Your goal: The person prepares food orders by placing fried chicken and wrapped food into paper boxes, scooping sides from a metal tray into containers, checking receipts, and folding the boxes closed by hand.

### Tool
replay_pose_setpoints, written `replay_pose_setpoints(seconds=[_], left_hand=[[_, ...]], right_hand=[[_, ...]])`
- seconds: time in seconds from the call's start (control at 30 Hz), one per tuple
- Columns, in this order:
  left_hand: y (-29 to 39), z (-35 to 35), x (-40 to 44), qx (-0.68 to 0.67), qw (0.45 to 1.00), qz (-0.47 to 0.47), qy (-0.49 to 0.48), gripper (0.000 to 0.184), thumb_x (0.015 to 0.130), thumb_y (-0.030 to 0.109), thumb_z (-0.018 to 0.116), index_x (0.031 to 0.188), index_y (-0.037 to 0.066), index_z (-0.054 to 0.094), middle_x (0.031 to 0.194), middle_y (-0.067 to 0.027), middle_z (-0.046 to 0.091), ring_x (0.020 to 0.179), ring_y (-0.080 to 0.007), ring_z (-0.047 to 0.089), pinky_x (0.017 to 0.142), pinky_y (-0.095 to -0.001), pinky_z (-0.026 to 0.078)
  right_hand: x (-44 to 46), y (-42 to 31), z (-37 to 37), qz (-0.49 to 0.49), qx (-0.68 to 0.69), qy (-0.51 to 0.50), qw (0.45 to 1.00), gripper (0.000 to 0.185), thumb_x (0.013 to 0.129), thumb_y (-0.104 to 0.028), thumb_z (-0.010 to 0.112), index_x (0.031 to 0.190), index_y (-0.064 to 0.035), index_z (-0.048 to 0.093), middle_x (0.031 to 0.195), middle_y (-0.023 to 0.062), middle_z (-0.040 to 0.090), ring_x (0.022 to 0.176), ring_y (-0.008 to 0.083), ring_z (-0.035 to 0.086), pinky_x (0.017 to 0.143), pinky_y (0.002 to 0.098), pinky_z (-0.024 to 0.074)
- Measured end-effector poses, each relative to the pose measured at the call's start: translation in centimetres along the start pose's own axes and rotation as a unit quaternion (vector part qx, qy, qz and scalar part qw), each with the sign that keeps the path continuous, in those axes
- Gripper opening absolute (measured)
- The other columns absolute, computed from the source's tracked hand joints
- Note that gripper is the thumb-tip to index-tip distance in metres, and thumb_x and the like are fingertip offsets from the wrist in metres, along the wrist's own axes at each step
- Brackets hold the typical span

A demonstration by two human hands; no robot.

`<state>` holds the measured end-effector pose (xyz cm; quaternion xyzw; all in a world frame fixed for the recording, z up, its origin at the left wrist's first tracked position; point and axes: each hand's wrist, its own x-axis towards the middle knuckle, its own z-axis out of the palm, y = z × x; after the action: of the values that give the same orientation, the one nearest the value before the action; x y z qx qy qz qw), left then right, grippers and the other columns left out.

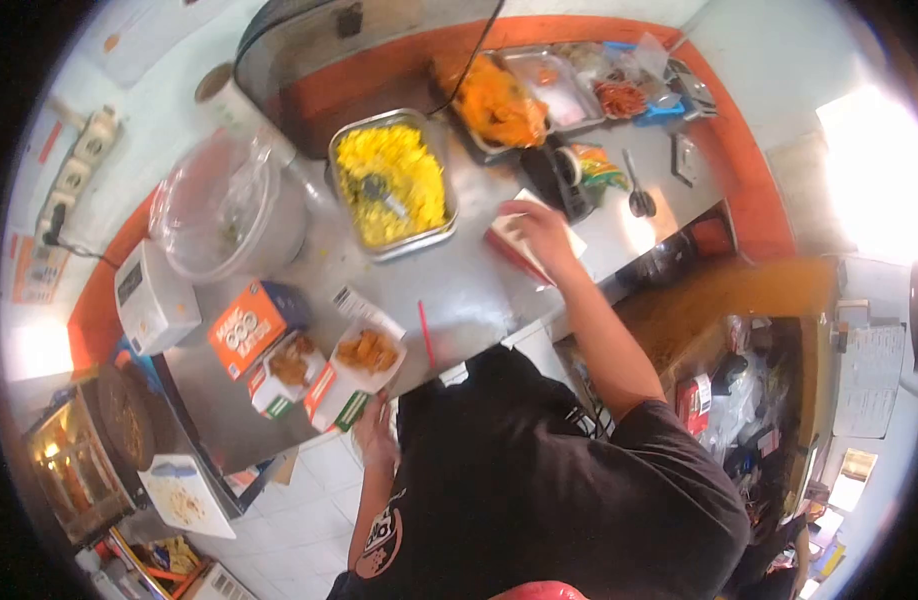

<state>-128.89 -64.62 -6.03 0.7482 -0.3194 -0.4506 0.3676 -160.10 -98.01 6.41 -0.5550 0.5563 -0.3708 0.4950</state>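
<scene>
My right hand (541,238) reaches across the steel table, its fingers bent and closed on the top of a red-and-white paper stack (510,252). Its exact kind is unclear. My left hand (376,436) is low at the table's front edge, fingers stretched toward the open takeaway boxes; whether it touches one I cannot tell. One takeaway box (325,402) with orange, white and green sides stands open, with browned fried food (292,363) in a compartment. Beside it, a white compartment holds golden fried pieces (367,352). A red straw-like stick (426,334) lies to the right.
A steel tray (453,222) of yellow food with a utensil stands behind. A large plastic-covered tub (279,235) and an orange printed box (247,326) are at left. Orange food (497,103), a black item (557,182) and scissors (639,190) lie at back right.
</scene>
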Motion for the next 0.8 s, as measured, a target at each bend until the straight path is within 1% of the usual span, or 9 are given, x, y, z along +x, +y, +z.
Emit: replay_pose_setpoints(seconds=[0.07, 0.13, 0.2, 0.23, 0.33, 0.43, 0.57, 0.67, 0.8], left_hand=[[1.3, 1.1, -0.3, -0.024, 0.999, 0.002, 0.026, 0.046, 0.089, 0.022, 0.068, 0.128, 0.003, 0.054, 0.122, -0.0097, 0.065, 0.117, -0.0202, 0.059, 0.108, -0.0400, 0.040], [1.2, 2.3, 0.0, -0.343, 0.931, -0.104, 0.071, 0.046, 0.087, 0.027, 0.065, 0.125, 0.004, 0.056, 0.119, -0.0089, 0.066, 0.119, -0.0204, 0.057, 0.111, -0.0434, 0.035], [1.8, 3.5, 0.4, -0.363, 0.916, -0.118, 0.122, 0.048, 0.086, 0.029, 0.064, 0.126, 0.004, 0.055, 0.119, -0.0081, 0.066, 0.120, -0.0195, 0.057, 0.111, -0.0436, 0.033], [1.8, 3.9, 0.3, -0.372, 0.908, -0.126, 0.149, 0.048, 0.086, 0.029, 0.064, 0.127, 0.005, 0.055, 0.119, -0.0077, 0.066, 0.120, -0.0191, 0.056, 0.111, -0.0437, 0.033], [-4.6, 3.6, 1.1, -0.313, 0.932, -0.093, 0.160, 0.050, 0.087, 0.031, 0.061, 0.129, 0.006, 0.053, 0.121, -0.0074, 0.064, 0.122, -0.0195, 0.055, 0.111, -0.0439, 0.031], [-2.1, 4.5, 1.0, -0.342, 0.909, -0.124, 0.204, 0.049, 0.089, 0.032, 0.057, 0.131, 0.006, 0.051, 0.126, -0.0083, 0.062, 0.125, -0.0202, 0.052, 0.110, -0.0439, 0.031], [-1.0, 4.5, 1.3, -0.358, 0.902, -0.126, 0.204, 0.047, 0.093, 0.033, 0.051, 0.132, 0.007, 0.051, 0.128, -0.0091, 0.061, 0.127, -0.0202, 0.051, 0.109, -0.0430, 0.031], [-0.5, 5.0, 1.0, -0.354, 0.902, -0.120, 0.215, 0.045, 0.095, 0.034, 0.047, 0.131, 0.008, 0.052, 0.128, -0.0090, 0.061, 0.127, -0.0206, 0.051, 0.107, -0.0419, 0.032], [-0.8, 5.2, 1.4, -0.337, 0.903, -0.125, 0.237, 0.041, 0.096, 0.035, 0.045, 0.126, 0.009, 0.055, 0.122, -0.0071, 0.063, 0.119, -0.0199, 0.054, 0.104, -0.0414, 0.034]], right_hand=[[5.1, 3.4, -8.0, 0.003, -0.014, 0.172, 0.985, 0.026, 0.087, -0.006, 0.054, 0.104, -0.0011, 0.072, 0.093, 0.0082, 0.073, 0.077, 0.0156, 0.066, 0.067, 0.0305, 0.0522], [7.5, 4.7, -15.9, 0.079, -0.167, 0.331, 0.925, 0.025, 0.081, -0.019, 0.066, 0.093, 0.0027, 0.073, 0.071, 0.0168, 0.070, 0.069, 0.0219, 0.068, 0.068, 0.0374, 0.0526], [10.7, 12.9, -23.7, 0.115, -0.349, 0.230, 0.901, 0.028, 0.078, -0.019, 0.068, 0.096, 0.0018, 0.073, 0.074, 0.0187, 0.070, 0.074, 0.0332, 0.069, 0.073, 0.0429, 0.0533], [11.1, 13.8, -25.1, 0.161, -0.335, 0.202, 0.906, 0.028, 0.079, -0.018, 0.067, 0.099, 0.0011, 0.072, 0.081, 0.0196, 0.071, 0.082, 0.0357, 0.069, 0.076, 0.0438, 0.0534], [12.8, 16.2, -24.9, -0.184, -0.223, 0.218, 0.932, 0.028, 0.079, -0.015, 0.064, 0.103, -0.0032, 0.071, 0.099, 0.0202, 0.070, 0.096, 0.0356, 0.066, 0.083, 0.0450, 0.0515], [14.5, 15.4, -24.6, -0.088, -0.367, 0.182, 0.908, 0.026, 0.082, -0.016, 0.058, 0.105, -0.0088, 0.070, 0.113, 0.0179, 0.067, 0.105, 0.0354, 0.063, 0.086, 0.0479, 0.0486], [14.8, 13.8, -24.5, 0.093, -0.424, 0.167, 0.885, 0.025, 0.085, -0.027, 0.056, 0.095, -0.0107, 0.072, 0.088, 0.0193, 0.070, 0.090, 0.0409, 0.066, 0.081, 0.0495, 0.0493], [13.9, 16.5, -24.7, 0.059, -0.412, 0.109, 0.903, 0.027, 0.084, -0.031, 0.059, 0.084, -0.0081, 0.073, 0.080, 0.0211, 0.069, 0.080, 0.0428, 0.067, 0.077, 0.0512, 0.0506], [13.8, 18.5, -23.2, 0.048, -0.434, 0.182, 0.881, 0.029, 0.081, -0.026, 0.063, 0.073, 0.0021, 0.068, 0.076, 0.0247, 0.067, 0.070, 0.0433, 0.066, 0.069, 0.0533, 0.0518]])
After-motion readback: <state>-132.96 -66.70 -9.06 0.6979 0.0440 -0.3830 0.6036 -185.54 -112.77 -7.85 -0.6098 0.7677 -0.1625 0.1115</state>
